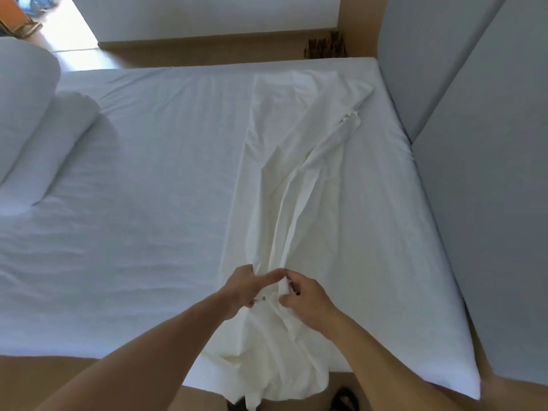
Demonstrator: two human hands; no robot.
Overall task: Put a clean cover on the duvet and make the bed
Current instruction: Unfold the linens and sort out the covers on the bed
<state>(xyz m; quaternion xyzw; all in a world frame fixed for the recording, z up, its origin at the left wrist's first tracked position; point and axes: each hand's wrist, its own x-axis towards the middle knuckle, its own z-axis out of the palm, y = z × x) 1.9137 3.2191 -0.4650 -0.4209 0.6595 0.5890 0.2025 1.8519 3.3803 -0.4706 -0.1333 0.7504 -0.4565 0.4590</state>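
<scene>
My left hand and right hand pinch the bunched cover, which trails away beyond my fingers. Uneven pulling may twist it, hiding the opening.

The bed offers broad, flat room across its left half, between the duvet cover and the rolled white bedding at the far left. On the right, grey wall panels stand against the mattress, leaving only a narrow strip beside the cover.
</scene>
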